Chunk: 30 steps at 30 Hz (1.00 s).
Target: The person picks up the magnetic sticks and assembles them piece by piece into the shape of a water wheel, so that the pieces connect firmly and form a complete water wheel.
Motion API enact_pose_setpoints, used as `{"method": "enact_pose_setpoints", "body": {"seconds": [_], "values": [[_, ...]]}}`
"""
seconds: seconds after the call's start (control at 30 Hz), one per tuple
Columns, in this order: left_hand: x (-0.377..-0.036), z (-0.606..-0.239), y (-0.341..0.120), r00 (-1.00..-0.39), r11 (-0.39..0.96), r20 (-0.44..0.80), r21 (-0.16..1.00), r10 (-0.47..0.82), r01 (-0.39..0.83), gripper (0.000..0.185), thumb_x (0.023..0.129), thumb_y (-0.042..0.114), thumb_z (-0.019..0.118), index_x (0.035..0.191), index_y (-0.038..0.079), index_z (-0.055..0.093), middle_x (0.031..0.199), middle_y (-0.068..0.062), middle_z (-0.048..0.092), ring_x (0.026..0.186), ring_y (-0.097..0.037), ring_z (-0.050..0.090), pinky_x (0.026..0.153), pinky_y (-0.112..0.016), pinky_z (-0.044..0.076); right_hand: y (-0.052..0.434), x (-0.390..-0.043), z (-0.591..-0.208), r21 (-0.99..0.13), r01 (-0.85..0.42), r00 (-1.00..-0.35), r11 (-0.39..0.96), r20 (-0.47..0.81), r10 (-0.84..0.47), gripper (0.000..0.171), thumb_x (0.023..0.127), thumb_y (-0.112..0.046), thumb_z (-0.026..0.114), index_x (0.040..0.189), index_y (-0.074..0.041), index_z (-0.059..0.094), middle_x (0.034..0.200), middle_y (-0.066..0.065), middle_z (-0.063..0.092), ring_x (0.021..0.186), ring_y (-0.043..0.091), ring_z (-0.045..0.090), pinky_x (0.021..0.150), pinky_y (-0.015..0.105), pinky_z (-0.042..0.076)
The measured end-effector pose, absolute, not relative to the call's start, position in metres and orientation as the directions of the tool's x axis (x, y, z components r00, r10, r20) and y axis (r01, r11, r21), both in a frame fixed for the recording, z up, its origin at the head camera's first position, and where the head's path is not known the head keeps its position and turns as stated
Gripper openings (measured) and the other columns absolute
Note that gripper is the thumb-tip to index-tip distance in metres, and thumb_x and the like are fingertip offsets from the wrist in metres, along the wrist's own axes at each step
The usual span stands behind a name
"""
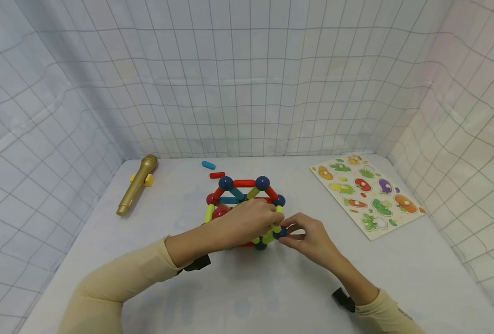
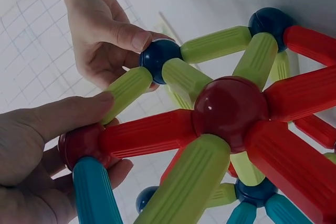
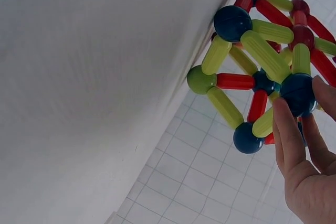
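white table [image 1: 272,287], rod-and-ball frame [image 1: 247,195], gold microphone [image 1: 137,184], vegetable puzzle board [image 1: 368,195], loose rods [image 1: 212,170]

Both arms reached forward in cream sleeves, black straps at the wrists, left hand [image 1: 247,220] palm down with fingers curled and gripping, thumb stretched out, right hand [image 1: 311,239] just beside it, thumb and fingertips [image 3: 286,129] pinching, the hands nearly touching.
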<state>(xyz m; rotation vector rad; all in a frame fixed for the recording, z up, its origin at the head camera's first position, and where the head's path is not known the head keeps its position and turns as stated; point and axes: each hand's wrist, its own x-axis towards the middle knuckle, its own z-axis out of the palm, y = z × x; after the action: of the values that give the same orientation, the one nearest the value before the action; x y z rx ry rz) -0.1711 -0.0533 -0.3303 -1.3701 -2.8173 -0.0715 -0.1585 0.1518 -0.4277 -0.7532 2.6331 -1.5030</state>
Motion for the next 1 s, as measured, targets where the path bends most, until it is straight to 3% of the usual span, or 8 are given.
{"method": "enact_pose_setpoints", "body": {"seconds": [0.43,0.67,0.83,1.0], "values": [[-0.171,-0.330,-0.059,-0.582,0.579,0.091,0.058,0.808,0.813,0.021,0.084,0.015,0.076,0.105,0.010,0.077,0.097,-0.002,0.075,0.088,-0.013,0.070,0.082,-0.021,0.056,0.151,-0.159,-0.430,-0.814,-0.424,-0.872,0.397,0.249,-0.421,0.031,0.080,-0.014,0.079,0.108,-0.012,0.065,0.106,0.004,0.067,0.092,0.018,0.069,0.074,0.023,0.059],[-0.172,-0.334,-0.059,-0.612,0.609,0.066,0.060,0.788,0.791,0.029,0.083,0.015,0.077,0.112,0.011,0.074,0.107,-0.004,0.073,0.099,-0.016,0.068,0.084,-0.024,0.057,0.153,-0.160,-0.430,-0.803,-0.421,-0.878,0.421,0.245,-0.411,0.031,0.080,-0.015,0.079,0.108,-0.012,0.066,0.105,0.003,0.067,0.092,0.017,0.069,0.073,0.023,0.059],[-0.175,-0.327,-0.073,-0.657,0.633,0.088,0.199,0.749,0.748,0.034,0.086,0.025,0.075,0.117,0.013,0.070,0.116,-0.003,0.070,0.110,-0.018,0.064,0.089,-0.030,0.056,0.152,-0.160,-0.432,-0.803,-0.412,-0.884,0.430,0.238,-0.402,0.031,0.080,-0.017,0.080,0.107,-0.013,0.066,0.104,0.002,0.067,0.092,0.016,0.069,0.074,0.023,0.059],[-0.206,-0.313,-0.123,-0.758,0.636,0.360,0.413,0.544,0.652,0.024,0.094,0.026,0.065,0.111,0.010,0.071,0.108,-0.005,0.073,0.099,-0.020,0.069,0.084,-0.035,0.058,0.152,-0.160,-0.434,-0.803,-0.402,-0.889,0.439,0.227,-0.398,0.030,0.081,-0.018,0.079,0.107,-0.014,0.066,0.104,0.002,0.068,0.093,0.016,0.069,0.075,0.023,0.059]]}}
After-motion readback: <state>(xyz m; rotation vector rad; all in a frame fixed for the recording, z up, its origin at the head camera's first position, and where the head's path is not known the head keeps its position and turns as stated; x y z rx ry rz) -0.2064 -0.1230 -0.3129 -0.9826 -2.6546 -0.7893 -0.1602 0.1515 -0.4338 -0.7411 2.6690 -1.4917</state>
